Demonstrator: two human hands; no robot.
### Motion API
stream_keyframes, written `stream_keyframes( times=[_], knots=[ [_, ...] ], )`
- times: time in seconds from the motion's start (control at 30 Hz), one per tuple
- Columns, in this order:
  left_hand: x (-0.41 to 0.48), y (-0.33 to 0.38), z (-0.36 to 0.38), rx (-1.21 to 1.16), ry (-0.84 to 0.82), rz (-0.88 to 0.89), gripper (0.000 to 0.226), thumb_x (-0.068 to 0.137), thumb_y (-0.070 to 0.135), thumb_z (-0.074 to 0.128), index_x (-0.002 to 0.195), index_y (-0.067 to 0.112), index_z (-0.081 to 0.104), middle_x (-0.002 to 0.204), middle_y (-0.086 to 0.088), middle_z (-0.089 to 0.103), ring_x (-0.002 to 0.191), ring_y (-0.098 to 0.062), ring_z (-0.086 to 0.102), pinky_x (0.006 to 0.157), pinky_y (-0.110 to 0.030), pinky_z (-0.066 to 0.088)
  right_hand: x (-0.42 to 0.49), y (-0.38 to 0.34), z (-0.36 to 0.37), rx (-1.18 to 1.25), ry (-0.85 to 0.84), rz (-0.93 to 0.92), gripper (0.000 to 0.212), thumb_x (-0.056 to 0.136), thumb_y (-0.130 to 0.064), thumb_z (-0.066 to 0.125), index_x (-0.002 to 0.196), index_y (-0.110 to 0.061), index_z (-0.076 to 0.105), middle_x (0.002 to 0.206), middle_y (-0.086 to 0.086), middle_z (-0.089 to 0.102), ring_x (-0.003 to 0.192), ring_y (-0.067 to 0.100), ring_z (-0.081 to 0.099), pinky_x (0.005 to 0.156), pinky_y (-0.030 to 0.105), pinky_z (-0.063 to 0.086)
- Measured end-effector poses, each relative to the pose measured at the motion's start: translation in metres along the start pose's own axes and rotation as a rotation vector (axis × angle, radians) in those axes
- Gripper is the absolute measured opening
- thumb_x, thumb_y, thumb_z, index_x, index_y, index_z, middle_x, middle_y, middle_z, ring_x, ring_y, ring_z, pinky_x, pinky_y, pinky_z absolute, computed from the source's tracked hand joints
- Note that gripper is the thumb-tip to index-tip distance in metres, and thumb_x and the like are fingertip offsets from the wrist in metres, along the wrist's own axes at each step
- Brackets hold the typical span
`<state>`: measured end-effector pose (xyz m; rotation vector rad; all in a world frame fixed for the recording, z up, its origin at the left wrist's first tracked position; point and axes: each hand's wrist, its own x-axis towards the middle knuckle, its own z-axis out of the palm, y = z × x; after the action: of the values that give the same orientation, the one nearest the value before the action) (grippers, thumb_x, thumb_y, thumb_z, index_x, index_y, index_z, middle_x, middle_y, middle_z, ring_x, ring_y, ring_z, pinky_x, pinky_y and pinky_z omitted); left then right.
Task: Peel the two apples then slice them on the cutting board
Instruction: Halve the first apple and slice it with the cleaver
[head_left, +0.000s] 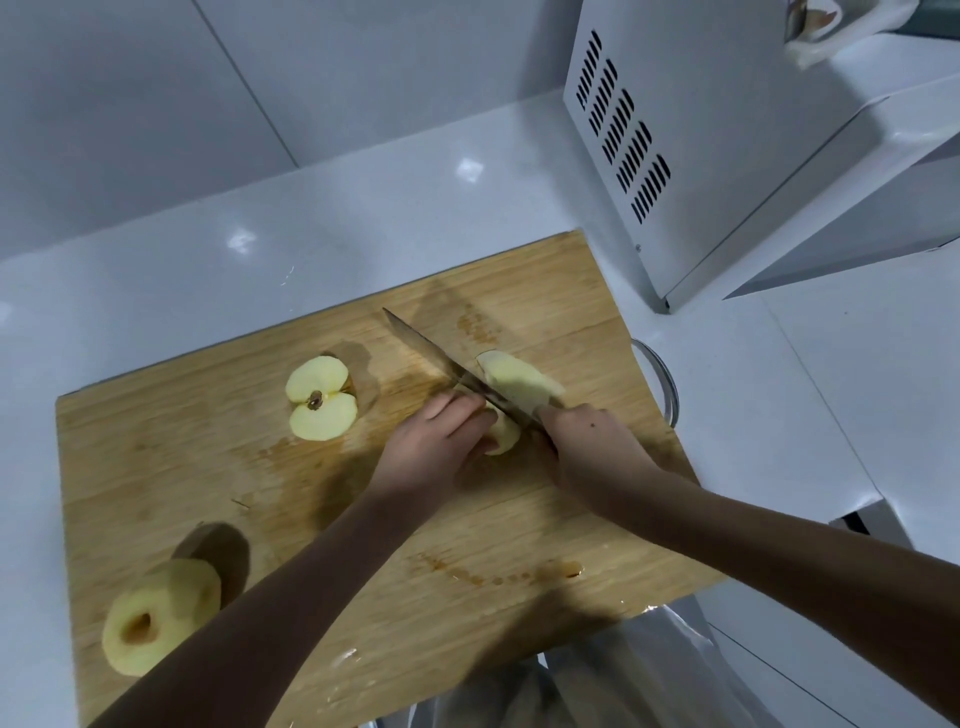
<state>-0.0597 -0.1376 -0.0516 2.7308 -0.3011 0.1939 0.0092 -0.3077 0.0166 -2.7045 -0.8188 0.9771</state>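
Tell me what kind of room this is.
Most likely a home kitchen: a wooden cutting board on a white countertop, a white appliance, probably a microwave, beside it, and the right hand slicing an apple piece with a knife while the left hand holds it.

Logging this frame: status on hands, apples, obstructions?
Right hand grips knife, mid-cut. Left hand holds apple piece. Cut half, whole peeled apple wait. Nothing blocking.

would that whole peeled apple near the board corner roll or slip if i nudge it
Probably rolls: the peeled apple is round and sits by the cutting board edge. Likely slippery too, since its skin is off.
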Motion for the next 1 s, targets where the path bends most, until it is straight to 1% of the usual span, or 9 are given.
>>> stream_keyframes(
  times=[0.07,0.17,0.33,0.47,0.57,0.67,0.8,0.9,1.0],
  knots=[
    [-0.001,0.0,0.0,0.002,-0.003,-0.002,0.031,0.085,0.03,0.05,0.099,0.01,0.07,0.105,-0.006,0.067,0.098,-0.018,0.048,0.066,-0.031,0.053,-0.003,0.003,0.0,0.028,0.025,0.001,0.022,0.097,-0.017,0.042,0.115,-0.012,0.053,0.095,0.008,0.06,0.083,0.022,0.054,0.067,0.028,0.036],
    [0.0,-0.001,-0.001,-0.01,-0.006,0.003,0.029,0.086,0.029,0.051,0.099,0.011,0.069,0.105,-0.006,0.066,0.098,-0.018,0.049,0.066,-0.031,0.053,-0.016,0.007,-0.007,0.032,0.087,-0.046,0.024,0.099,-0.025,0.037,0.113,-0.013,0.053,0.08,0.002,0.05,0.071,0.019,0.048,0.062,0.029,0.036],
    [0.001,0.0,-0.003,-0.003,-0.001,0.015,0.031,0.085,0.03,0.049,0.098,0.011,0.07,0.103,-0.005,0.068,0.097,-0.017,0.048,0.064,-0.03,0.052,-0.037,0.008,-0.017,-0.016,0.098,-0.098,0.019,0.099,-0.025,0.035,0.105,-0.019,0.051,0.066,-0.008,0.039,0.065,0.015,0.047,0.053,0.024,0.032],
    [0.001,0.0,-0.002,-0.02,0.003,0.016,0.031,0.085,0.03,0.05,0.098,0.011,0.071,0.103,-0.005,0.068,0.097,-0.016,0.049,0.065,-0.028,0.052,-0.035,0.005,-0.021,-0.03,0.087,-0.091,0.019,0.1,-0.025,0.034,0.102,-0.017,0.051,0.067,-0.007,0.039,0.067,0.016,0.046,0.053,0.024,0.031],
    [0.0,0.0,-0.001,-0.025,0.006,0.007,0.03,0.085,0.029,0.05,0.099,0.011,0.07,0.105,-0.005,0.067,0.099,-0.016,0.049,0.068,-0.029,0.052,-0.018,0.001,-0.013,-0.003,0.046,-0.052,0.02,0.099,-0.022,0.037,0.108,-0.014,0.053,0.078,-0.001,0.049,0.07,0.017,0.047,0.06,0.026,0.037],
    [0.001,0.002,-0.002,-0.017,0.008,0.01,0.031,0.085,0.029,0.05,0.097,0.01,0.071,0.103,-0.005,0.068,0.098,-0.016,0.049,0.067,-0.028,0.052,0.0,0.0,0.002,0.011,0.029,-0.026,0.018,0.097,-0.02,0.043,0.111,-0.013,0.052,0.082,-0.001,0.047,0.073,0.017,0.046,0.064,0.027,0.036],
    [-0.001,0.001,-0.002,-0.008,0.004,-0.018,0.028,0.084,0.028,0.052,0.098,0.01,0.069,0.102,-0.006,0.067,0.097,-0.016,0.048,0.064,-0.029,0.052,-0.001,0.007,-0.001,0.117,0.057,-0.005,0.02,0.098,-0.024,0.04,0.105,-0.012,0.055,0.081,0.001,0.05,0.078,0.023,0.055,0.064,0.03,0.038],
    [-0.001,0.0,-0.002,-0.011,0.001,-0.033,0.023,0.08,0.022,0.066,0.098,0.009,0.068,0.102,-0.006,0.066,0.096,-0.017,0.047,0.063,-0.03,0.052,-0.017,0.01,-0.009,0.096,0.096,-0.059,0.024,0.099,-0.028,0.037,0.109,-0.014,0.054,0.077,0.0,0.051,0.068,0.017,0.051,0.061,0.028,0.039],
    [0.0,0.0,-0.003,0.005,-0.011,-0.01,0.028,0.084,0.03,0.053,0.099,0.01,0.067,0.103,-0.005,0.066,0.095,-0.015,0.046,0.06,-0.029,0.051,-0.031,0.007,-0.015,0.025,0.104,-0.097,0.024,0.1,-0.028,0.034,0.109,-0.017,0.053,0.068,-0.006,0.043,0.06,0.01,0.042,0.052,0.024,0.031]
  ],
)
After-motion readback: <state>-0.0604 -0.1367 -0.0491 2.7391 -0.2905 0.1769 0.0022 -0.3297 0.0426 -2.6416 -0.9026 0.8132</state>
